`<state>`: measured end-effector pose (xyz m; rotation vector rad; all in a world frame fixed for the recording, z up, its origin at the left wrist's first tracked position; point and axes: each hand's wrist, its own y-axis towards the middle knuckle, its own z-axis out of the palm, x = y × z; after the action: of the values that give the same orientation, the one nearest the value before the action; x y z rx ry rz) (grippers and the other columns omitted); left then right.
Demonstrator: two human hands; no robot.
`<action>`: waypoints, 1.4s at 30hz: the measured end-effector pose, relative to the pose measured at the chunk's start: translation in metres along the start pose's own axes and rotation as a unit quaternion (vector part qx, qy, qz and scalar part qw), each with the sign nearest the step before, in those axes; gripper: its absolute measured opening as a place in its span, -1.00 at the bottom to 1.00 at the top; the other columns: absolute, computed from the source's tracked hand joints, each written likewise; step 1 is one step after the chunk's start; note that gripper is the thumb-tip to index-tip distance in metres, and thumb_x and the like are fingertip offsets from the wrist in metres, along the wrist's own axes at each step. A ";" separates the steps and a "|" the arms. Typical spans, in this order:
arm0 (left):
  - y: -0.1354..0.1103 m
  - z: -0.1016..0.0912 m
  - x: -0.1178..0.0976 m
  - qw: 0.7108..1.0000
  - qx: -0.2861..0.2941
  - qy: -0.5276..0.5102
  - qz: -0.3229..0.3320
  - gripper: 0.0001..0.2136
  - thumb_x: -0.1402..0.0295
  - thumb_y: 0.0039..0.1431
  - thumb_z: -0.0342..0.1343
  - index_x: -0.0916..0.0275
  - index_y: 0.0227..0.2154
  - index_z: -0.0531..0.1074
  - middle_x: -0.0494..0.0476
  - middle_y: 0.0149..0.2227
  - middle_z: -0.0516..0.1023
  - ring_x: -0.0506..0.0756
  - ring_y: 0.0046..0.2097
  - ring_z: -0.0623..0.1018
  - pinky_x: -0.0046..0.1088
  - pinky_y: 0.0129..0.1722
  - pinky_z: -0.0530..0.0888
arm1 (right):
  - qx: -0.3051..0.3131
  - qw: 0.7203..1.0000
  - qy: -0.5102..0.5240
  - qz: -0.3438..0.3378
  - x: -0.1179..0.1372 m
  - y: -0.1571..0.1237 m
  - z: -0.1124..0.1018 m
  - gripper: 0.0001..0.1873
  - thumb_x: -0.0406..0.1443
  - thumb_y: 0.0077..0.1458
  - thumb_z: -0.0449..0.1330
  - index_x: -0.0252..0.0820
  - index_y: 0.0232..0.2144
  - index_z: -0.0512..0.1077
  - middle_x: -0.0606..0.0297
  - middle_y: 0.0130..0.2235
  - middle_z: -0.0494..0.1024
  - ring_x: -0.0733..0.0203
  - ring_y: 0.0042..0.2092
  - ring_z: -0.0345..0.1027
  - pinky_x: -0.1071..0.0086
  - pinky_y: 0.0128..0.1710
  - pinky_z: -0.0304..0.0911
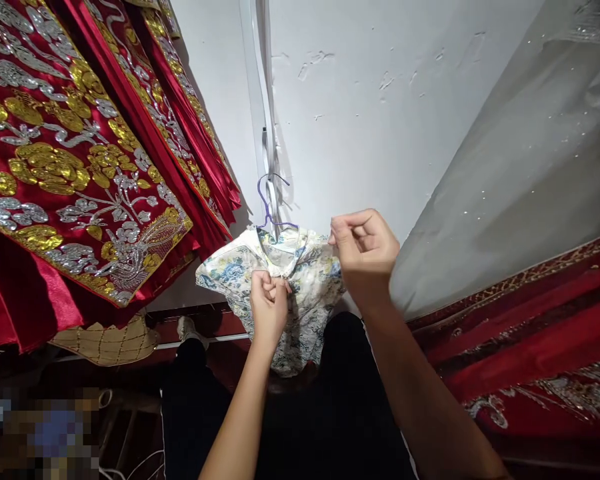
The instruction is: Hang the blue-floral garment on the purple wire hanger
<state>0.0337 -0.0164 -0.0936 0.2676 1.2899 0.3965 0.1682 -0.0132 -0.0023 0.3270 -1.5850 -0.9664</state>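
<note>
Red embroidered robes (80, 167) are hung at the left. Beside them, a floral dress (305, 313) is hung on a purple hanger (267, 200) against the white wall (380, 100), its length running downward, collar (286, 261) uppermost. The collar is pinched by the left hand (269, 303), and the dress's shoulder by the right hand (365, 250).

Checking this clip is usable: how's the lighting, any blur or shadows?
Head view: even light, left hand, right hand and dress sharp; head view: hanger throws a faint shadow on the wall; head view: gold thread on the red robes glints; head view: bottom-left corner is a pixelated patch.
</note>
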 end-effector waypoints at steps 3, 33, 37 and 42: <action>-0.006 0.001 -0.011 0.999 -0.003 -0.022 0.034 -0.72 0.33 0.28 0.13 0.13 -0.31 0.05 -0.09 -0.47 0.42 -0.05 -0.43 0.44 -0.57 -0.35 0.35 | 0.216 0.973 -0.033 0.073 -0.003 -0.001 -0.014 -0.85 -0.20 0.19 0.25 -0.15 -0.24 0.47 0.39 -0.48 0.46 0.31 -0.47 0.31 0.42 -0.46 0.19; 0.076 -0.049 -0.015 0.957 -0.082 0.263 0.092 -0.88 0.36 0.10 0.17 0.22 -0.29 0.51 0.00 -0.41 0.48 0.00 -0.45 0.38 -0.51 -0.43 0.27 | -0.261 0.786 0.345 0.442 -0.077 -0.120 -0.091 -0.79 -0.24 0.01 0.32 -0.15 -0.48 0.34 0.49 -0.59 0.25 0.36 -0.53 0.23 0.48 -0.46 0.36; 0.064 -0.092 -0.013 0.976 -0.198 0.089 0.026 -0.83 0.41 -0.06 0.23 0.28 -0.34 0.54 0.01 -0.41 0.48 -0.03 -0.45 0.38 -0.54 -0.44 0.28 | -0.160 0.810 0.252 0.505 -0.084 -0.146 -0.059 -0.68 -0.10 -0.06 0.41 -0.16 -0.42 0.42 0.38 -0.50 0.44 0.28 -0.41 0.38 0.43 -0.36 0.41; 0.012 -0.144 -0.008 0.929 -0.349 -0.105 -0.068 -0.78 0.40 -0.17 0.22 0.25 -0.39 0.39 -0.04 -0.39 0.42 -0.02 -0.35 0.45 -0.51 -0.27 0.41 | 0.057 0.844 0.136 0.515 -0.081 -0.165 -0.020 -0.60 -0.02 -0.03 0.37 -0.18 -0.25 0.54 0.27 -0.43 0.54 0.15 -0.33 0.41 0.35 -0.34 0.35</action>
<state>-0.1087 -0.0128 -0.1189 -0.3735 0.8812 0.6620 0.1597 -0.0681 -0.1786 -0.3055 -1.2693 0.0225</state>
